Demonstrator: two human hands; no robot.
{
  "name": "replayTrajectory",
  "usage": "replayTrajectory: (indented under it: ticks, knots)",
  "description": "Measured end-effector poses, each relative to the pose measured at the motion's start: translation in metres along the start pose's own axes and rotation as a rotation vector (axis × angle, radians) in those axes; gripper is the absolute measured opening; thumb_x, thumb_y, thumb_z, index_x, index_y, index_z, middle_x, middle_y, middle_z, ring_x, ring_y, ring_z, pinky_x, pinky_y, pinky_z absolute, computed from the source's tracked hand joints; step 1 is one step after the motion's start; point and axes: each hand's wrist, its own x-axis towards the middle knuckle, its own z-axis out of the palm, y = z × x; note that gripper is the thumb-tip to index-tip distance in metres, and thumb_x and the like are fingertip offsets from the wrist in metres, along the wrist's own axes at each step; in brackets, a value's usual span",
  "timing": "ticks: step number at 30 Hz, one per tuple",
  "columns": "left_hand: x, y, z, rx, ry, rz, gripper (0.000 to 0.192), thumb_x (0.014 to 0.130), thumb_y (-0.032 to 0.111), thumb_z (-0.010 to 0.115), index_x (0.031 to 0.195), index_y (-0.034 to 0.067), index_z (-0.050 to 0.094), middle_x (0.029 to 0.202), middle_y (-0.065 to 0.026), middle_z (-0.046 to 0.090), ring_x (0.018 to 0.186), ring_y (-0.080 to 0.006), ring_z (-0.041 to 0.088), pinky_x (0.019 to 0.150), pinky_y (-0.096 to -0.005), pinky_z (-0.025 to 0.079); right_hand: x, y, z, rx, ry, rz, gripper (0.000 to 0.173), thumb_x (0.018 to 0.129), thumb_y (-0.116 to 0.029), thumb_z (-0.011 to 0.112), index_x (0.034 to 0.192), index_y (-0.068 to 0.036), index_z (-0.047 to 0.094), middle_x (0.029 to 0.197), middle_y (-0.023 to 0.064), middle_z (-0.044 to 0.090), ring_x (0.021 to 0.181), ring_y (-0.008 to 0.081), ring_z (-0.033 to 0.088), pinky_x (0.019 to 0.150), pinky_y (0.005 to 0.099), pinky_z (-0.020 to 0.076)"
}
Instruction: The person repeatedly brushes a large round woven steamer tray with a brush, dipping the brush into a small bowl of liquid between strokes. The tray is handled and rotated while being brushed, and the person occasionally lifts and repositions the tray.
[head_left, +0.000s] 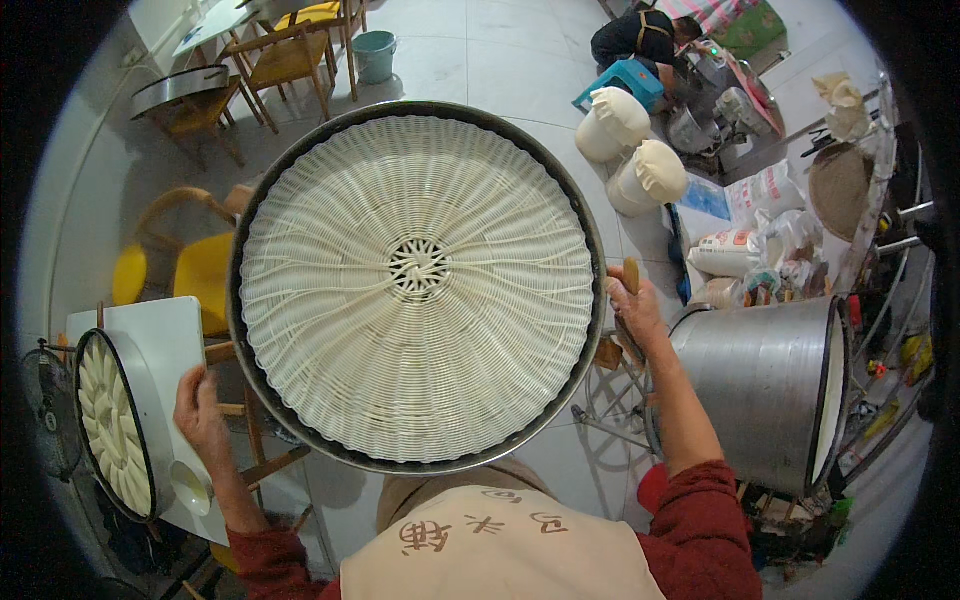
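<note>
A large round metal steamer tier (420, 466) is in front of me, its dark rim around a woven white plastic mat (420, 375). No food lies on the mat. At the tier's right edge, my right hand (639, 311) has its fingers curled on the rim beside a short wooden piece (631, 276). My left hand (202, 420) is apart from the tier on the left, slightly blurred, with loosely bent fingers. It is over the edge of a white table (176, 330). Nothing shows in that hand, but its palm is hidden.
Another steamer tier (142, 375) with pale dough pieces stands on the table near a white bowl (191, 487). A large metal cylinder (750, 390) stands right. Yellow chairs (202, 270) and two cloth-covered buckets (646, 180) are farther off. A person (637, 37) crouches by machinery.
</note>
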Motion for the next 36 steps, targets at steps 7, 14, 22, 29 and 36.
replayTrajectory:
  ticks: [7,14,22,29,36]
  knots:
    - [-0.045,0.166,0.251,0.071,-0.837,0.864,0.016,0.079,0.015,0.06,0.07,0.003,0.054,0.069,-0.0118,0.053,0.069,-0.0305,0.056,0.062,-0.0405,0.046,0.007,0.009,-0.005,0.094,-0.097,0.048,0.038,0.087,-0.026,0.06,0.114,0.001,0.056,0.071,-0.0067,0.047,0.057,0.0025,0.04,0.05,0.0189,0.0336]
    - [-0.091,0.175,0.384,0.219,-0.81,0.838,0.013,0.077,0.017,0.06,0.08,0.005,0.063,0.081,-0.0109,0.059,0.084,-0.0289,0.059,0.071,-0.0405,0.049,0.006,0.009,-0.002,0.11,-0.056,0.059,0.03,0.087,-0.022,0.059,0.108,-0.001,0.062,0.068,-0.005,0.048,0.058,0.0049,0.04,0.052,0.0224,0.0339]
    - [-0.09,0.169,0.402,0.222,-0.762,0.959,0.011,0.077,0.012,0.056,0.073,0.005,0.064,0.078,-0.011,0.062,0.078,-0.0276,0.062,0.066,-0.038,0.052,0.007,0.01,-0.003,-0.103,-0.052,-0.048,0.031,0.086,-0.022,0.059,0.107,0.001,0.062,0.076,0.0026,0.059,0.07,0.0121,0.052,0.065,0.0289,0.0436]
    - [-0.07,0.173,0.408,0.147,-0.76,0.86,0.011,0.078,0.013,0.056,0.075,0.004,0.062,0.078,-0.0119,0.062,0.075,-0.029,0.062,0.064,-0.0385,0.051,0.009,0.018,-0.004,-0.074,-0.065,-0.076,0.034,0.087,-0.025,0.059,0.109,0.0,0.062,0.082,0.0048,0.063,0.074,0.0124,0.055,0.069,0.0282,0.0448]
    - [-0.081,0.169,0.406,0.215,-0.816,0.93,0.013,0.075,0.013,0.057,0.071,0.004,0.064,0.073,-0.0143,0.063,0.072,-0.0308,0.064,0.065,-0.0409,0.051,0.01,0.018,-0.005,-0.118,-0.059,-0.052,0.035,0.086,-0.028,0.061,0.109,-0.001,0.062,0.072,0.0026,0.057,0.066,0.0118,0.049,0.061,0.0277,0.0416]
